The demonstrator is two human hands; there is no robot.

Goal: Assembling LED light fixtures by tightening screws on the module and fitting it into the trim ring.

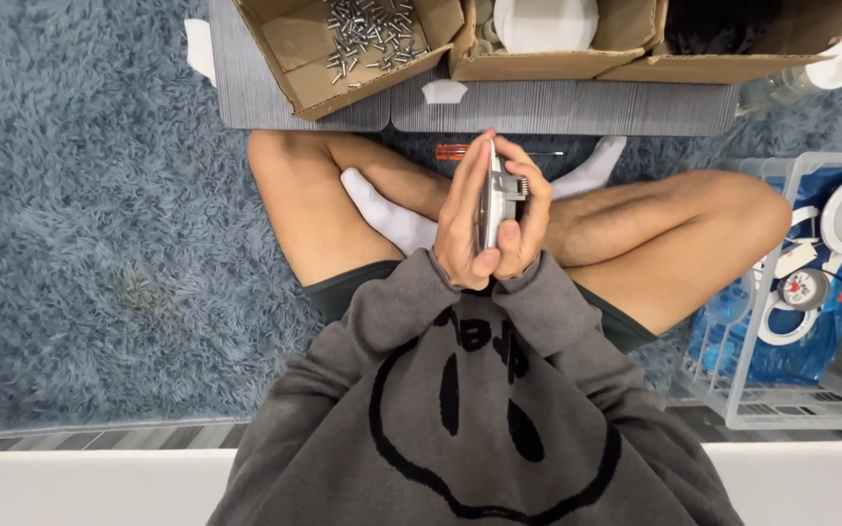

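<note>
A round flat silver light fixture (492, 198) is held on edge between both my hands above my crossed legs. My left hand (462, 226) presses flat against its left face. My right hand (524, 216) wraps the right side, where a small grey connector block sticks out. An orange-handled screwdriver (452, 151) lies on the rug just beyond my hands, untouched.
A grey board (557, 109) ahead carries three cardboard boxes: one with several silver screws (367, 37), one with white round parts (544, 21), one with dark contents (723, 27). A white wire basket (801, 321) of round fixtures on blue plastic stands at right. Blue shag rug (80, 195) lies to the left.
</note>
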